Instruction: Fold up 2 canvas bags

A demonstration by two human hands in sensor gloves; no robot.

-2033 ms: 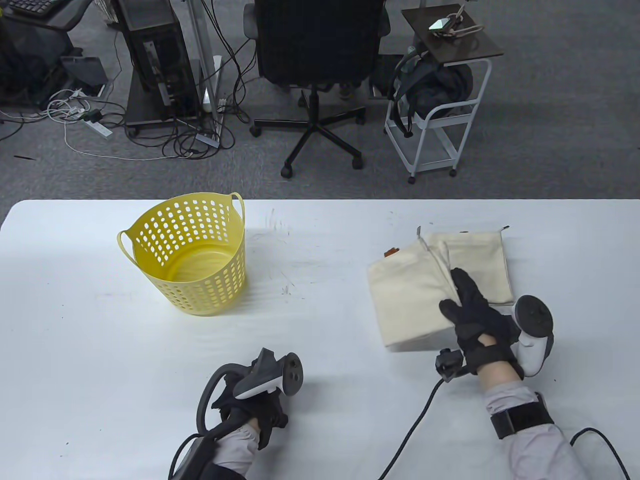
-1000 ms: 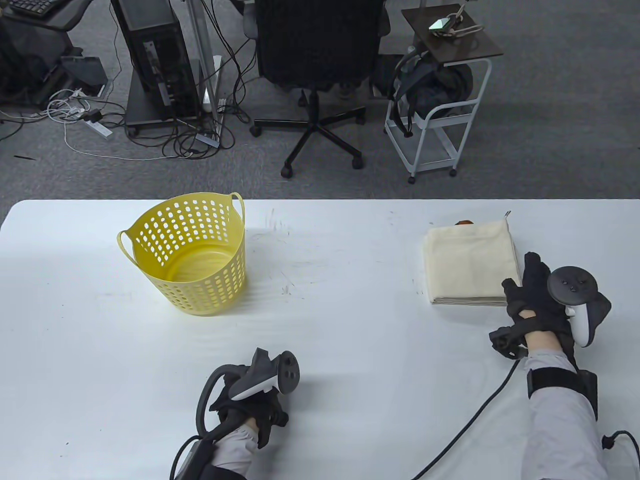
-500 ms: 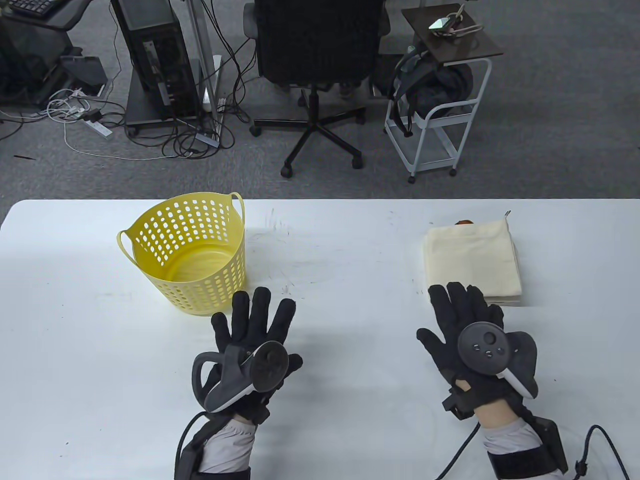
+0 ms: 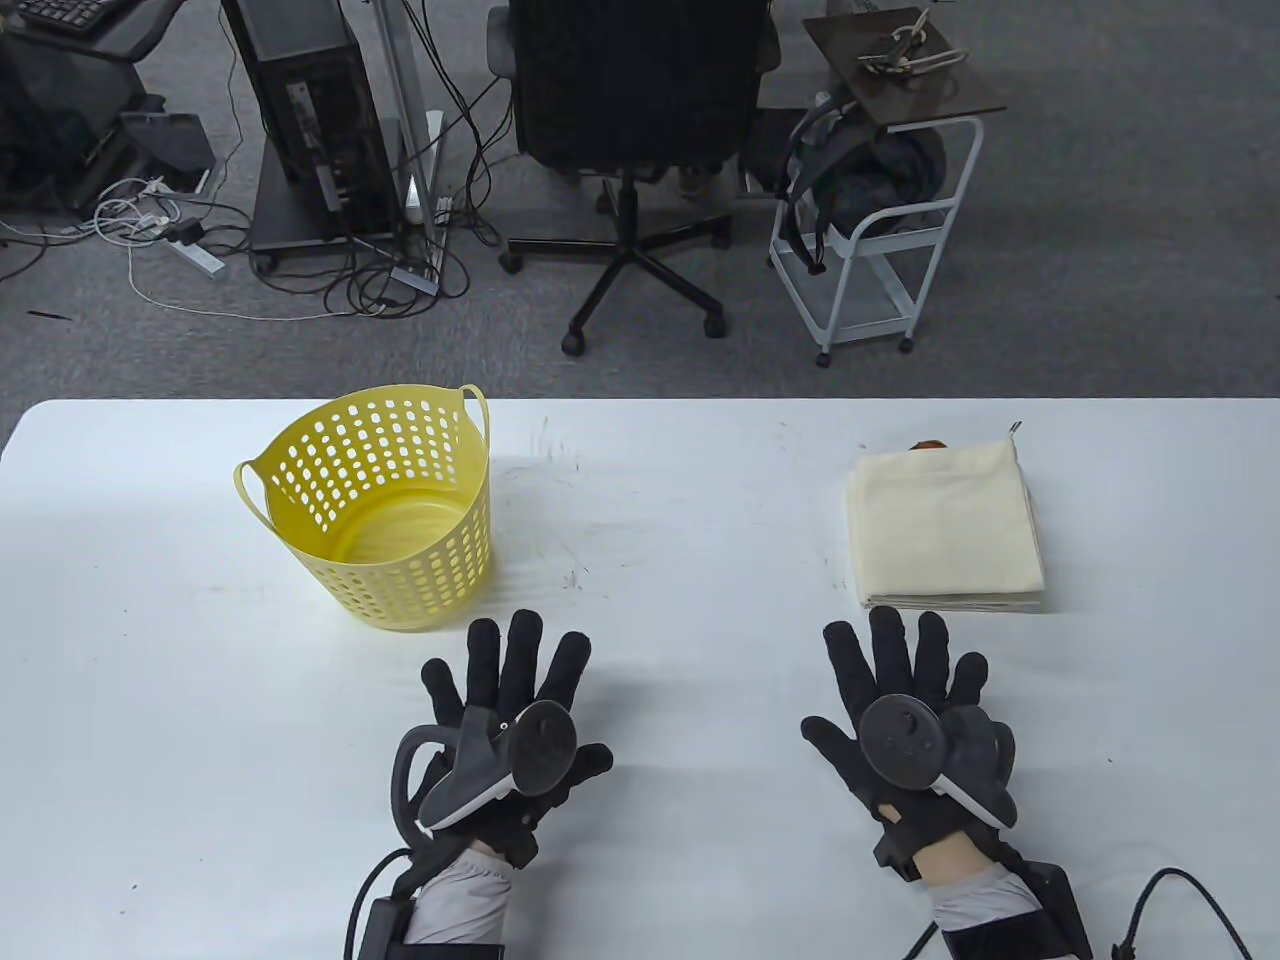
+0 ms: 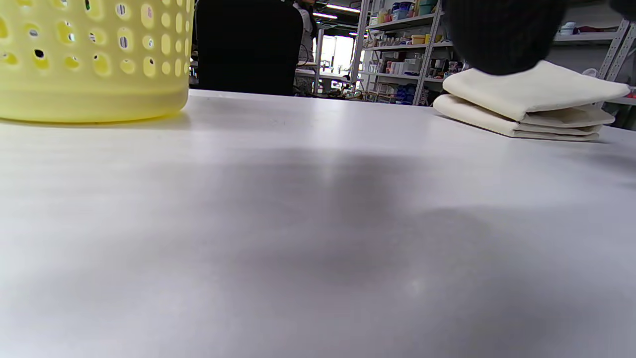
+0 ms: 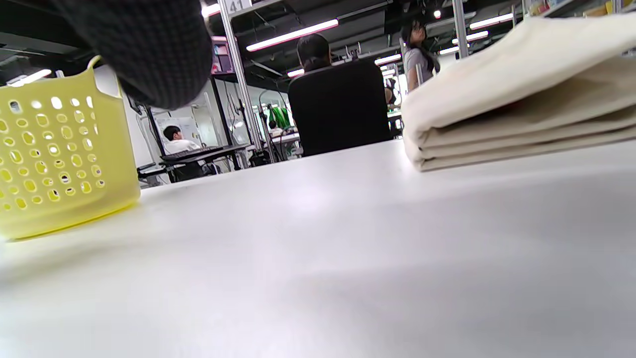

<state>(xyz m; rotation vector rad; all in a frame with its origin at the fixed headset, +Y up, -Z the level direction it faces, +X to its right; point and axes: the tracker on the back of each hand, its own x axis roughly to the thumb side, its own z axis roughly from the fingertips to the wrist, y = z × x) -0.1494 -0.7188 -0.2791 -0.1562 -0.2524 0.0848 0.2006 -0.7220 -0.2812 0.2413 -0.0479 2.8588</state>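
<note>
Two cream canvas bags lie folded in one square stack [image 4: 943, 527] at the table's right; the stack also shows in the left wrist view [image 5: 531, 102] and close up in the right wrist view [image 6: 521, 94]. My left hand [image 4: 510, 700] lies flat on the table, fingers spread, empty, just in front of the yellow basket. My right hand [image 4: 905, 700] lies flat with fingers spread, empty, a little in front of the stack and apart from it.
An empty yellow perforated basket [image 4: 375, 505] stands at the table's left; it shows in both wrist views [image 5: 89, 59] [image 6: 59, 159]. Beyond the table's far edge are an office chair [image 4: 635, 110] and a white cart [image 4: 880, 210].
My right hand laid the second folded bag onto the stack, let go and drew back toward me. My left hand opened from a curled pose and lies flat. Both hands slid slightly nearer.
</note>
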